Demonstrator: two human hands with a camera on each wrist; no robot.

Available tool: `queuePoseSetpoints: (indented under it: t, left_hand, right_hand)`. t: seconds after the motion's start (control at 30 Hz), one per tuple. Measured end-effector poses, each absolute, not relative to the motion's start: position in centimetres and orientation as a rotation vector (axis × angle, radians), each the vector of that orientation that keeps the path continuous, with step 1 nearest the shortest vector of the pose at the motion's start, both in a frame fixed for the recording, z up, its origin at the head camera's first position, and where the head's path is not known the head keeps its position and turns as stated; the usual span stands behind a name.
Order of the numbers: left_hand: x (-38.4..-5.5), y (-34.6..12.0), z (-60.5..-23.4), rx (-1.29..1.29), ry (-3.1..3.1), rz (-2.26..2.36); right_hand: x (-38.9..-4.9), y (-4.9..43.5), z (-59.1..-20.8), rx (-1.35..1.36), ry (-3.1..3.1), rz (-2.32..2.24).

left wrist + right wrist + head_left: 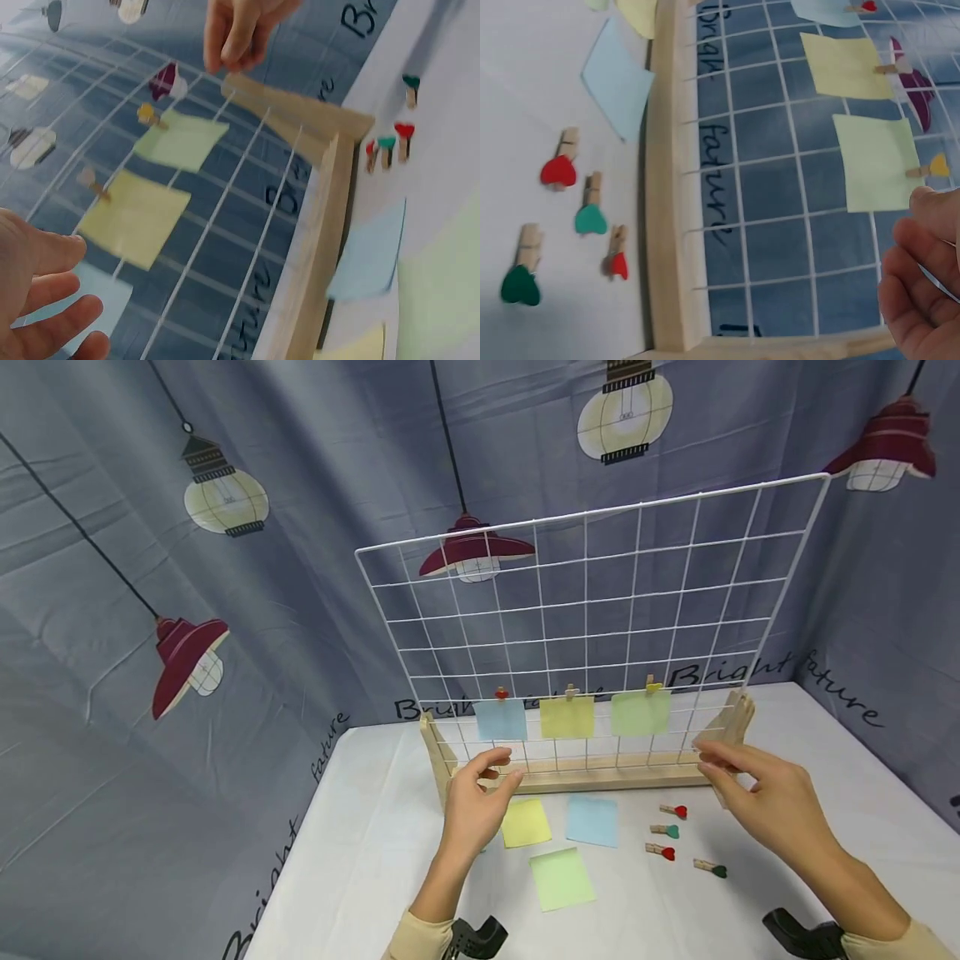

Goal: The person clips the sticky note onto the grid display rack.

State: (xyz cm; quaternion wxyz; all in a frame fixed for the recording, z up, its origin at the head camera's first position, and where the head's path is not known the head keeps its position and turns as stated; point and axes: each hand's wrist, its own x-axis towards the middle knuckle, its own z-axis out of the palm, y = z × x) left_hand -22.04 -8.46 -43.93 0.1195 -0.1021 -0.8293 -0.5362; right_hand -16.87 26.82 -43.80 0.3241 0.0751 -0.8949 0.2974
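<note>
My left hand (pixel 477 797) hovers before the lower left of a white wire grid (pixel 585 602), fingers loosely bent and nothing in them. Off the grid's lower right, my right hand (pixel 772 793) also floats, thumb near the fingertips, with nothing visible between them. Three sticky notes hang low on the grid: a blue note (pixel 501 721) under a red clothespin (pixel 502 693), a yellow note (pixel 567 718) under a wooden clothespin (pixel 571 692), and a green note (pixel 877 165) under a yellow-hearted clothespin (pixel 930 168). The right hand is nearest the green one.
A wooden stand (pixel 615 779) bears the grid. On the white table (pixel 360 835) lie a yellow note (pixel 526 823), a blue note (pixel 592 821) and a green note (pixel 562 879). Several heart clothespins lie to their right, among them a dark green clothespin (pixel 522 270). Printed curtains (pixel 300 527) stand behind.
</note>
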Motion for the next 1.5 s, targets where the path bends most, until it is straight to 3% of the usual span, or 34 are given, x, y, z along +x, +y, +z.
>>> queuePoseSetpoints:
  t: [0.63,1.5]
  left_hand:
    - [-22.4,-15.6,-45.3,-0.082,-2.42,-1.42]
    - [-23.2,-17.7,-52.2,0.134,-2.523,-1.33]
  right_hand:
    - [-15.1,29.6,-45.9,-0.057,-2.53,0.809]
    - [-14.6,30.4,-46.5,-0.142,-2.596,0.825]
